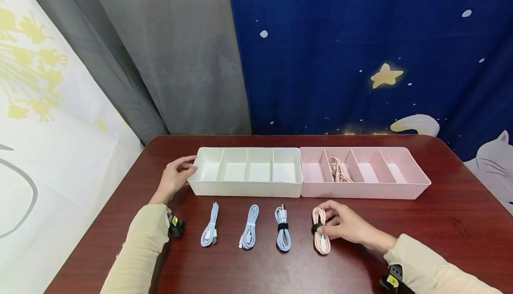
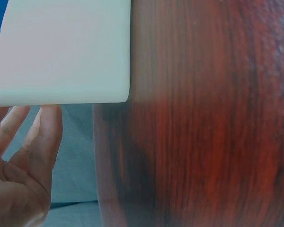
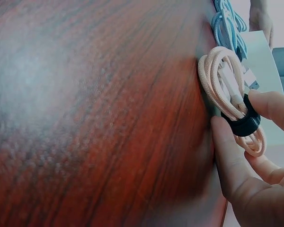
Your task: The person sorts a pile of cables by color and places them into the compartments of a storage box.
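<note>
In the head view my right hand (image 1: 346,225) pinches a coiled pink charging cable (image 1: 319,242) bound with a black strap (image 1: 316,227). The right wrist view has the thumb and fingertips at the strap (image 3: 244,122), with the white plug inside the loop. My left hand (image 1: 174,177) touches the left end of a white divided organizer box (image 1: 244,189), its fingers (image 2: 49,123) fairly straight against the rim. To the left of the pink cable lie three coiled light blue cables: one with a black strap (image 1: 283,240), a middle one (image 1: 250,227) and a left one (image 1: 210,227).
A pink divided organizer box (image 1: 360,190) stands end to end with the white one. Its second compartment from the left contains a pink cable (image 1: 338,169). Both boxes sit toward the back of the dark red wooden table (image 1: 240,271), before grey and blue curtains (image 1: 304,62).
</note>
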Motion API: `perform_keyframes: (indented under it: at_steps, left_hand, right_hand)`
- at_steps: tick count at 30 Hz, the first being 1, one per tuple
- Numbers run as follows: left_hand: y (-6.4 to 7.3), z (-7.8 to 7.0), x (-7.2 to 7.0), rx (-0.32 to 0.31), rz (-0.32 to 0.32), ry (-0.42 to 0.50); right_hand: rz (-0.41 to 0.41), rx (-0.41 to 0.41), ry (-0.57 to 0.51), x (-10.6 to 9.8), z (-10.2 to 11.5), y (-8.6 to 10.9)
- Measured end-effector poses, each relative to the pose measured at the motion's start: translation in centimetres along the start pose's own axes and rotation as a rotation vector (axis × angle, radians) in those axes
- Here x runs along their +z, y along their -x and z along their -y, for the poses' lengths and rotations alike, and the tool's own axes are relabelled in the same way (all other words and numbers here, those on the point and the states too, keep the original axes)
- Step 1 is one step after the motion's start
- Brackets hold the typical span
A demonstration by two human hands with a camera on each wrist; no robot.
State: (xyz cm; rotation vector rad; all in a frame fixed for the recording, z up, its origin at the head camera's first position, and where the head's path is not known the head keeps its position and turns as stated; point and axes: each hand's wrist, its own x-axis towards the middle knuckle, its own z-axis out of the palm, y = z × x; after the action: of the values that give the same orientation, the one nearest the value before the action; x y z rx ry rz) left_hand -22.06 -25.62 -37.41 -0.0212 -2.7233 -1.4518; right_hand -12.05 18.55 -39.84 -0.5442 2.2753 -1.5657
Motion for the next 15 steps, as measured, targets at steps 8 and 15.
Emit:
perform_keyframes:
  at_steps: [8,15]
  left_hand:
    - [0.13,0.15,0.16,-0.004,0.003,0.002]
    - [0.16,0.18,0.1,-0.008,0.008,0.021]
  right_hand:
    - [0.016,-0.013,-0.041,0.06,0.0,0.09]
    - [0.013,-0.011,-0.046,-0.13,0.42,-0.06]
